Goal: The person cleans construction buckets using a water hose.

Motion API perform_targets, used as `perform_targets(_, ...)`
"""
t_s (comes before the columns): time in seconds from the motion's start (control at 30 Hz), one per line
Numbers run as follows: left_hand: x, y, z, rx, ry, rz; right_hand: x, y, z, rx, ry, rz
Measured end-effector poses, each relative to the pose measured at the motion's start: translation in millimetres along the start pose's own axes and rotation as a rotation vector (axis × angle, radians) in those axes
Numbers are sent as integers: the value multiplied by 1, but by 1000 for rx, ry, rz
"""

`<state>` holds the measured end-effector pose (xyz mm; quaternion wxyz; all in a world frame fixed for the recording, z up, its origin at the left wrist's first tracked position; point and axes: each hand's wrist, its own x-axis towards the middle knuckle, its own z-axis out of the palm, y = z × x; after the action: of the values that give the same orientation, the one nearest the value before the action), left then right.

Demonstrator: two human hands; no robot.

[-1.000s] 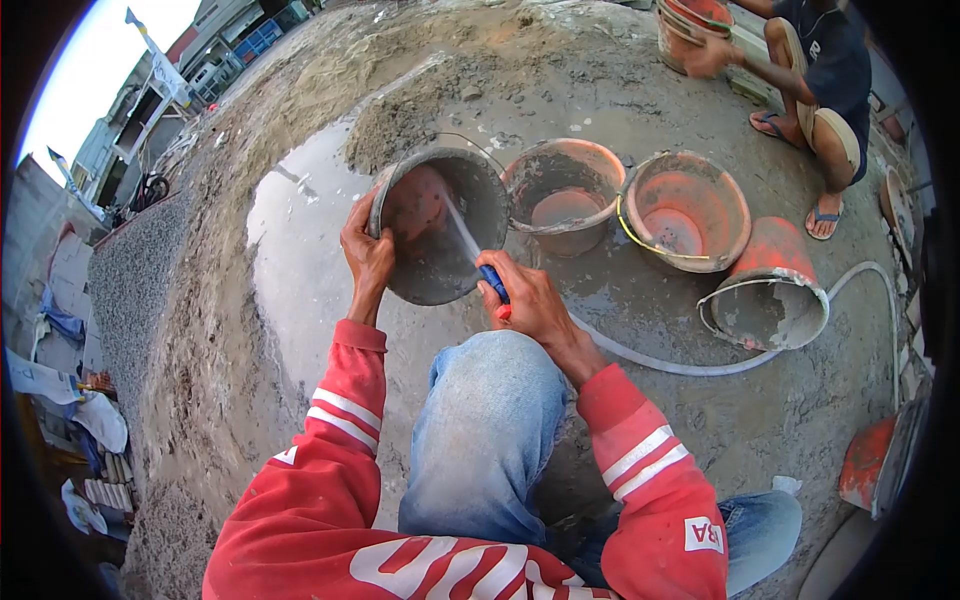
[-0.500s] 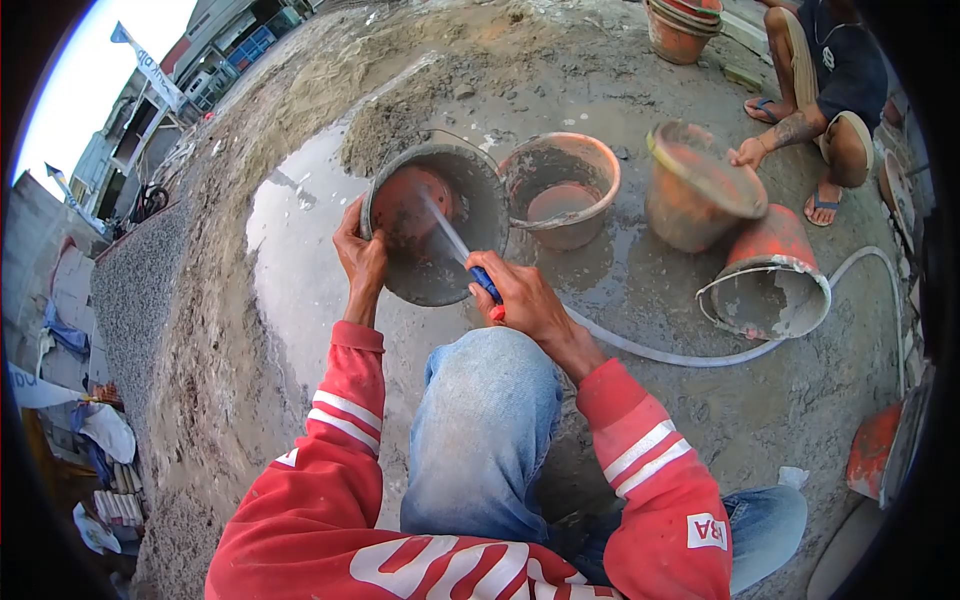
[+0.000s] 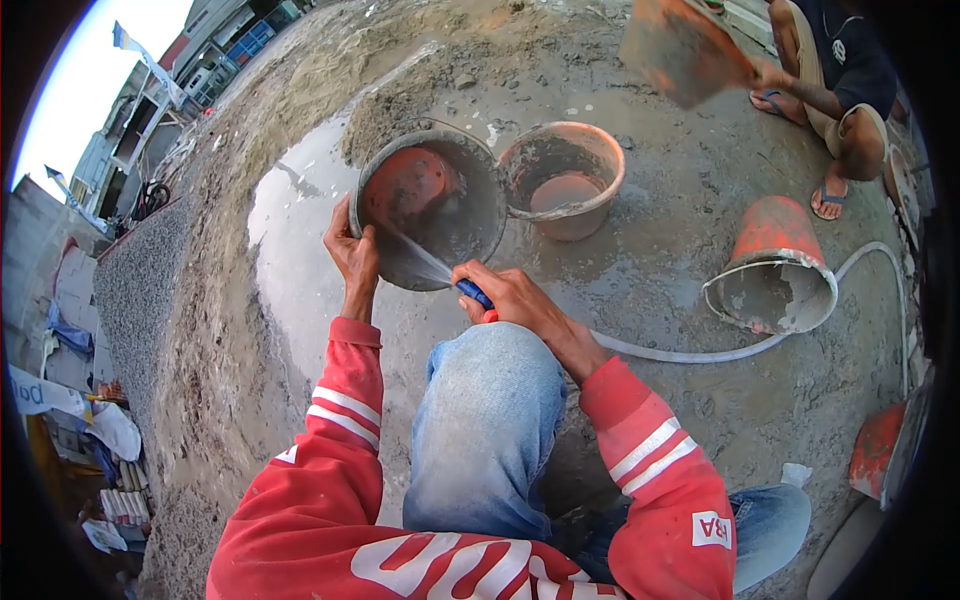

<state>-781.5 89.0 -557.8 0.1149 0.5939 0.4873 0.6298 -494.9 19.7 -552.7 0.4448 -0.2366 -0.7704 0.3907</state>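
- Head view: I see my left hand clamped on the left rim of a tilted bucket, thumb inside and fingers behind, its mouth turned toward me.
- My right hand is closed around a blue hose nozzle just below the bucket's lower rim; a thin water jet runs from it into the bucket.
- Inside, the bucket shows an orange bottom and grey cement film on the walls; I cannot tell how much water sits in it.
- Just to its right stands a second bucket, upright, grey-crusted, with muddy water in the bottom.
- Farther right a third bucket lies tipped on its side, mouth toward me, grey residue inside.
- A white hose curves across the wet concrete ground from my right hand around that tipped bucket.
- At the top edge another person squats, holding an orange bucket aloft; it is blurred and cut off by the frame.
- A puddle lies left of my bucket.
- The nozzle is mostly hidden in my fist.
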Motion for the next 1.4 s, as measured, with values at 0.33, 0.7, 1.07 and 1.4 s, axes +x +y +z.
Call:
perform_targets(0.33, 5, 6, 0, 84, 2, 126, 2, 9, -1, -46, 7, 59)
perform_targets(0.7, 7, 23, 4, 173, -21, 152, 2, 7, -1, -15, 23, 40)
perform_targets(1.07, 7, 25, 7, 190, -41, 182, 0, 7, -1, 6, 8, 51)
perform_targets(1.4, 3, 19, 9, 92, -61, 55, 1, 5, 3, 4, 88, -49)
